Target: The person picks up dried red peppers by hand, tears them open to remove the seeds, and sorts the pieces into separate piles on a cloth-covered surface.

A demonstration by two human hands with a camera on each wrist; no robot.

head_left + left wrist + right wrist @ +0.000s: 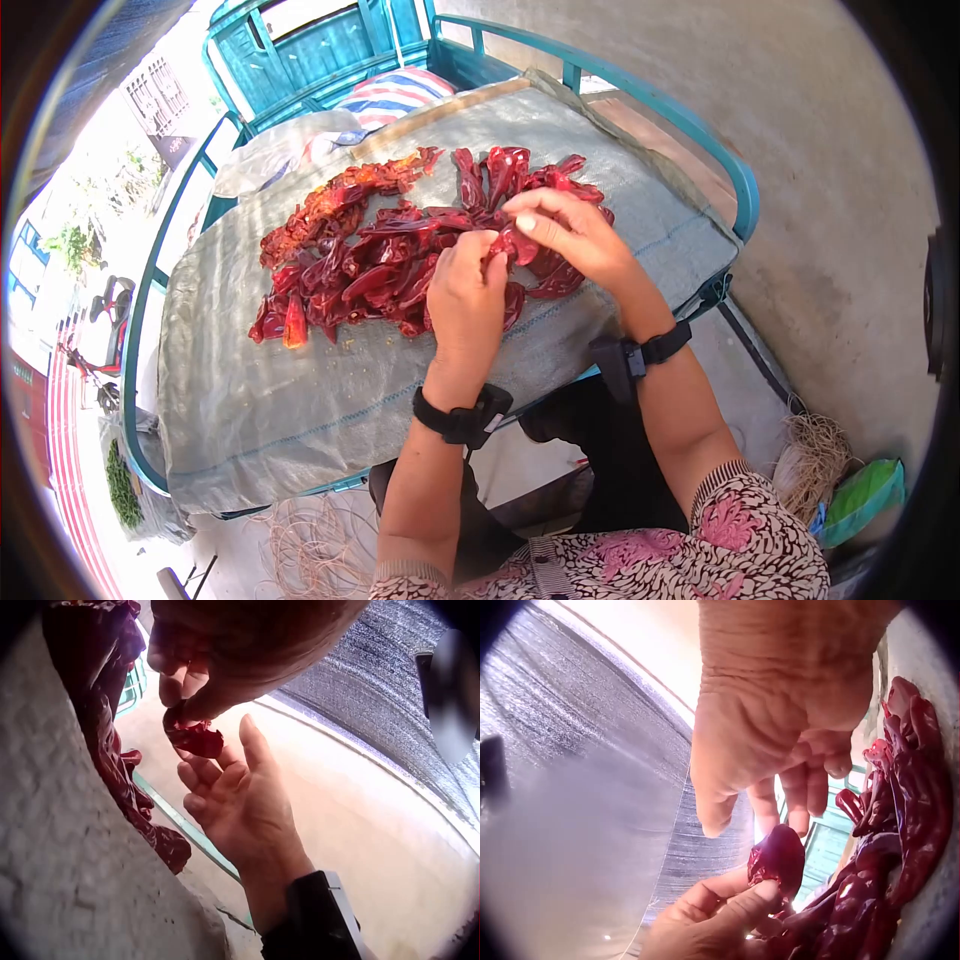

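Note:
A dark red dried pepper (516,246) (196,739) (777,856) is pinched between the thumb and fingers of the left hand (466,290) (247,645) (720,915). The right hand (575,235) (247,802) (780,742) is beside it, fingers loosely bent and thumb apart; in the right wrist view its fingertips are close to the pepper's top, and contact is unclear. Below and left of both hands lies a pile of whole red peppers (375,270) (112,742) (922,787). Torn orange-red pieces (325,215) form a heap behind the pile.
The peppers lie on a grey woven sheet (270,400) over a teal cart with metal rails (660,100). A striped sack (405,88) is at the back. A wall stands on the right; a bundle of twine (815,455) and a green bag (865,505) lie at lower right.

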